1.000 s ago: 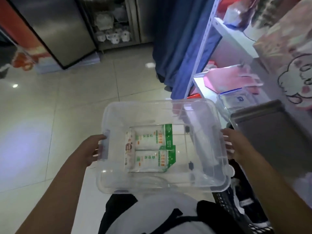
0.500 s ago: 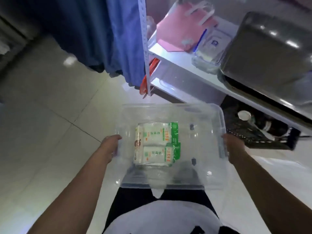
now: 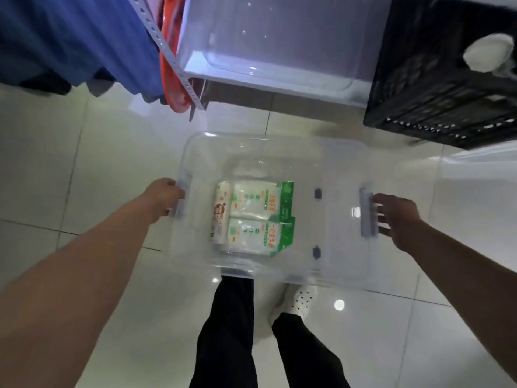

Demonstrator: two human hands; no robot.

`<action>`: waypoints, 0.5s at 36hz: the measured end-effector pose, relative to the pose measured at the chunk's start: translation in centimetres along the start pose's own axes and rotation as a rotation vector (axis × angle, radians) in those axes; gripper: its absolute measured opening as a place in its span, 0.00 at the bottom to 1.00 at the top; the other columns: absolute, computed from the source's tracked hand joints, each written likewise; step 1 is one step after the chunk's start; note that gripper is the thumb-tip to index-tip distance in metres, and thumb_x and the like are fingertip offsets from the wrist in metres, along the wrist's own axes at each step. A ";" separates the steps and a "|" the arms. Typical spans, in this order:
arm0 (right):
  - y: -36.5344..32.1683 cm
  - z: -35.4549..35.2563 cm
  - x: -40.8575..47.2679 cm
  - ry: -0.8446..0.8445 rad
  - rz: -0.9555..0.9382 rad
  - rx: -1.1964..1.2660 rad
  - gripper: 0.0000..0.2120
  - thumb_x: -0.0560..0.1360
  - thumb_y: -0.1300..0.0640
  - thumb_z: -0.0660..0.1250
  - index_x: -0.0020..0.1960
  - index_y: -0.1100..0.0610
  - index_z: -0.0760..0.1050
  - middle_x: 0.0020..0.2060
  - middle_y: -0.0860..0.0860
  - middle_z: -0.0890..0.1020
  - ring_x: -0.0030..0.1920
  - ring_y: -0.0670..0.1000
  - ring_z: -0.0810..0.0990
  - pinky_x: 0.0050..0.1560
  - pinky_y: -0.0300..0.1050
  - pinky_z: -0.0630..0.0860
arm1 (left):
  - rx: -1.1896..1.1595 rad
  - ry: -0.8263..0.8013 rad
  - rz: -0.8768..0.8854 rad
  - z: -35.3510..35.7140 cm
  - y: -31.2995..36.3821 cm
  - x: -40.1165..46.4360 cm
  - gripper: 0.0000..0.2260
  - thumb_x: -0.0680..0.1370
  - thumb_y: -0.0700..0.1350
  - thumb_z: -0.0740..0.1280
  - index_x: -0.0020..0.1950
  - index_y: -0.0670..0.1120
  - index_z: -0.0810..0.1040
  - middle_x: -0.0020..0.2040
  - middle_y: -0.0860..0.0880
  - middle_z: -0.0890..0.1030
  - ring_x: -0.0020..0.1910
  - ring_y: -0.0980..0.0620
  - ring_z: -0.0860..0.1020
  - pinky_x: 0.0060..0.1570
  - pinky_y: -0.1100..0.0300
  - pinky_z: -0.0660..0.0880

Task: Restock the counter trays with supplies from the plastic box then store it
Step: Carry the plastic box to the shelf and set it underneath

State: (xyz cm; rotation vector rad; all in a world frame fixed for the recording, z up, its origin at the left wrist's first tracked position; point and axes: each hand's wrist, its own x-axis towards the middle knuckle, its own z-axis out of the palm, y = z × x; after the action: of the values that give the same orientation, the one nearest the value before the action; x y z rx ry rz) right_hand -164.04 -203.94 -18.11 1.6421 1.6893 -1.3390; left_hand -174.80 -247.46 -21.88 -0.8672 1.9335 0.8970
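A blue curtain (image 3: 75, 37) hangs beside an orange bag (image 3: 170, 79) by the shelf (image 3: 268, 77) post, and a black crate (image 3: 442, 79) sits on the tiled floor (image 3: 84, 163).

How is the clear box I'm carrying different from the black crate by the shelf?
The clear plastic box has see-through solid walls, while the black crate is dark with perforated lattice sides. The box is held over the floor tiles by the left hand and right hand at its end handles; the crate sits low beside the shelf. The box holds green-and-white packets; the crate holds something white. Both are open-topped.
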 end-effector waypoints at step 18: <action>-1.8 15.5 21.5 0.300 -0.587 -0.377 0.23 0.79 0.42 0.59 0.64 0.56 0.75 0.58 0.59 0.81 0.58 0.62 0.79 0.55 0.50 0.72 | 0.098 0.294 0.262 3.3 4.2 22.3 0.20 0.76 0.52 0.68 0.62 0.40 0.77 0.56 0.33 0.80 0.53 0.31 0.81 0.53 0.37 0.79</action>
State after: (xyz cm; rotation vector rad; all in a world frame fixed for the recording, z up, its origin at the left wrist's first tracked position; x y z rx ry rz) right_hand -175.01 -205.64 -42.20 1.2147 2.5577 -0.9298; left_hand -186.59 -247.90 -41.54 -0.7301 2.3676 0.8523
